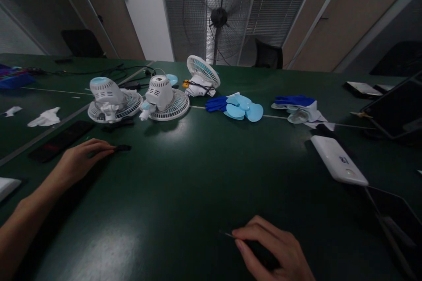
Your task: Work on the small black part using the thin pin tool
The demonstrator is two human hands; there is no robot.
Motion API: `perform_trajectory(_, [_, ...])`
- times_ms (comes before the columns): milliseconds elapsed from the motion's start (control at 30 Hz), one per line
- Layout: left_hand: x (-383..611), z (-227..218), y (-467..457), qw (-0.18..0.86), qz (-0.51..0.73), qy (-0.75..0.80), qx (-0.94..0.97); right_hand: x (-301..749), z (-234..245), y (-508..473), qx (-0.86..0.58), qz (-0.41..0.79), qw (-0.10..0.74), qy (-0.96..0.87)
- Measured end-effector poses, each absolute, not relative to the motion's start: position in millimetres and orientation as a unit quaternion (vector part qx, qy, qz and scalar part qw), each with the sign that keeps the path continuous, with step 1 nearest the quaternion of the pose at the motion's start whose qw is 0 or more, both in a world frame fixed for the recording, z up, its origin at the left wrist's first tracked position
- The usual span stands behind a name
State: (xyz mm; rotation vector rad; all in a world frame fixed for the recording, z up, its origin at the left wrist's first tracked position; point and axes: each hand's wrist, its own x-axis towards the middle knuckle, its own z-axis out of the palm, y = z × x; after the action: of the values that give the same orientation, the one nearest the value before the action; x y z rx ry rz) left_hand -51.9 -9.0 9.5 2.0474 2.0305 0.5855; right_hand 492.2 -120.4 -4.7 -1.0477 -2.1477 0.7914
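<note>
My left hand [85,158] is at the left over the green table, thumb and fingers pinched on the end of a small black piece [123,148] whose kind I cannot make out. At the front right, my right hand [273,250] grips a screwdriver [260,252]. Its thin metal shaft points left and its dark handle lies within the palm. Beyond my left hand stand two small white fans, one fan [110,99] at the left and another fan [161,99] beside it, both resting face down on their grilles. A black phone [62,140] lies just behind my left wrist.
A third fan [201,77] stands tilted farther back. Light blue fan blades [244,109] lie near blue gloves [216,103], with more gloves [296,103] to the right. A white power bank-like case [339,160] sits at the right. Crumpled tissue [45,117] lies left.
</note>
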Motion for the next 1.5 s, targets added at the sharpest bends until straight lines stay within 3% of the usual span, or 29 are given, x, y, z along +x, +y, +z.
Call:
perform_trajectory(367, [-32.2,9.2,-16.4,0.082,0.245,0.701,0.665,491.2,-3.5,-120.0,-0.399,0.310,0.299,-0.810])
perform_trajectory(1233, [3.2,22.4,-14.5,0.192,0.241,0.759,0.574,482.2,10.6,-120.1,-0.408,0.286,0.341,-0.797])
perform_trajectory(1500, [35.9,25.3,-18.4,0.226,0.265,0.702,0.622,481.7,8.3,-119.6,-0.410,0.300,0.336,-0.793])
